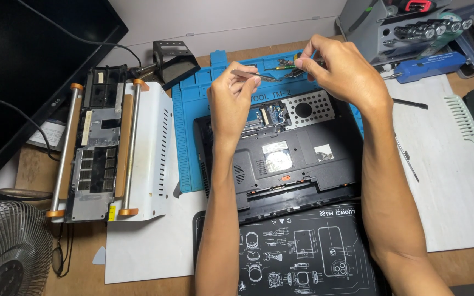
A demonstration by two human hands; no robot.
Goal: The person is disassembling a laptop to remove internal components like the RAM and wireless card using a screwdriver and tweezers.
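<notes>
Wooden table (34, 170) crowded with repair gear: dark monitor (23, 66) at far left, fan (6, 252) at the near left corner, white sheet (445, 181) on the right with a pale green comb (470, 131) on it. Blue mat (185, 131) sits mid-table, and on it lies an opened black laptop base (281, 170), underside up, with a perforated metal bracket (308, 109) at its far edge. Left of the mat is a white frame (149, 159) holding a stripped panel (97, 153). Near edge: black printed mat (303, 252).

Left hand (231, 104) pinches tweezers (256, 75), grip closed on them, tips pointing right. Right hand (338, 68) is pinched shut on a small part (289, 67) with greenish bits; what it is, cannot tell. Both are raised over the far edge of the base, tweezer tips just beside the part, almost touching.

Risks, judged: the part looks tiny, so a slip of the tweezers could drop it into the open base or the mat's trays, where it would be hard to find. Squeezing too hard could bend or flick it. Tweezer tips could scrape exposed board near the bracket.
</notes>
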